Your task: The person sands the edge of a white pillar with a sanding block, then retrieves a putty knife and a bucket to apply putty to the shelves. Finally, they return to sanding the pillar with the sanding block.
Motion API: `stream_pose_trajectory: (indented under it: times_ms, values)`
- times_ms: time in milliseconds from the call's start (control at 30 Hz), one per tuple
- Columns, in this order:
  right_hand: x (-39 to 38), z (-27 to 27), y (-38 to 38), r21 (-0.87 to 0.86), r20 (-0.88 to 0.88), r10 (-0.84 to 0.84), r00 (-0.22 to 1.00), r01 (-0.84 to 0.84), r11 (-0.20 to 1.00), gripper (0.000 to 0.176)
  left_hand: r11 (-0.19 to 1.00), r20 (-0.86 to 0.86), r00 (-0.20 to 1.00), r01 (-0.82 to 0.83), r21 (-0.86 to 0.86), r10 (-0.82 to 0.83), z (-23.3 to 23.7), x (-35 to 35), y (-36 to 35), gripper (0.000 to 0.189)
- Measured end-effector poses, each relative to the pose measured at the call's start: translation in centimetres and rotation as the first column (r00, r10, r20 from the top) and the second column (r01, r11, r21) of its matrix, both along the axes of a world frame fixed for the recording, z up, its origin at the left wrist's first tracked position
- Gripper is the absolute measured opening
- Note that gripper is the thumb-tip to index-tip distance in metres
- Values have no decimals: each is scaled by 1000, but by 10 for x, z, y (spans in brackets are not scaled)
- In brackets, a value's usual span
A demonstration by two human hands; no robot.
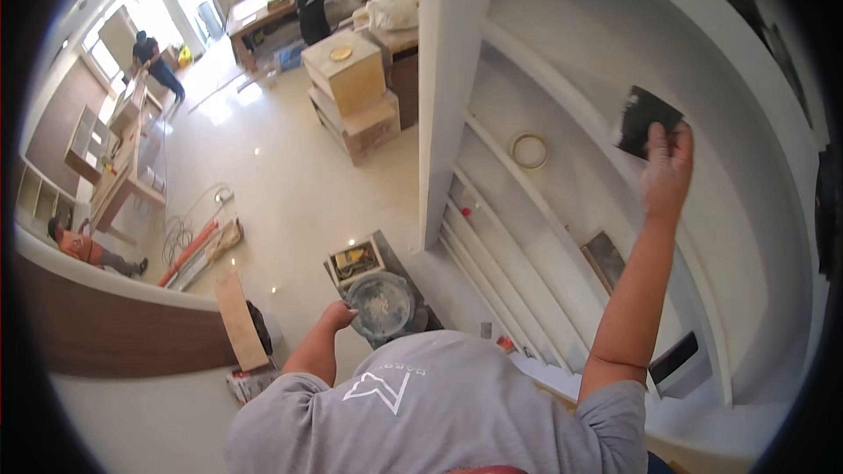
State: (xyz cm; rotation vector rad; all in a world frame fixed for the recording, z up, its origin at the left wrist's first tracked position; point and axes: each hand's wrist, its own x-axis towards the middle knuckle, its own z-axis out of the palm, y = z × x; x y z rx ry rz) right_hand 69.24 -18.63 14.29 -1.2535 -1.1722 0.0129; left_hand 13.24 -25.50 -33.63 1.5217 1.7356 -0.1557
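Note:
My right hand [669, 158] is raised at the upper right, fingers closed on a dark, roughly square sheet that looks like sandpaper [648, 121]. The sheet is close to the pale surface of a white shelf unit [562, 79]; whether it touches is hard to tell. Low in the middle, my left hand [337, 316] grips the rim of a round grey bucket [383, 307]. Pale residue lies on the bucket's inside. The fingers under the rim are partly hidden.
A tape roll [529, 150] and a dark rectangular block [603, 261] rest on the shelves. A toolbox [355, 262] stands beyond the bucket. Boxes [345, 79], a cable [180, 233] and red tubes [189, 253] are on the floor. Several people work at benches farther off.

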Motion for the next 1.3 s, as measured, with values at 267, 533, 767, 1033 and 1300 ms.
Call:
stream_pose_trajectory:
  times_ms: [267, 533, 767, 1033, 1300]
  values:
    - [-71, 37, 83, 44, -334, 320, 887, -324, 945, 15, 981, 185, 981, 22, 195, -59, 48, 106, 67, 43]
    - [-149, 80, 200, 82, -130, 48, 990, -38, 996, 49, 959, 79, 972, 204, 198, -223, 4, 59, 36, 41]
    - [-184, 108, 299, 201, -83, -76, 994, 91, 975, 59, 925, -104, 978, 132, -356, -180, -70, -57, -27, 55]
    - [-179, 51, 215, -18, -169, 206, 964, -212, 977, 57, 828, -55, 827, 561, 6, -560, -28, -7, 106, 47]
    - [-120, -150, -51, -608, -139, 257, 956, -288, 740, 61, 461, -125, 491, 863, 209, -862, -8, 163, 239, 46]
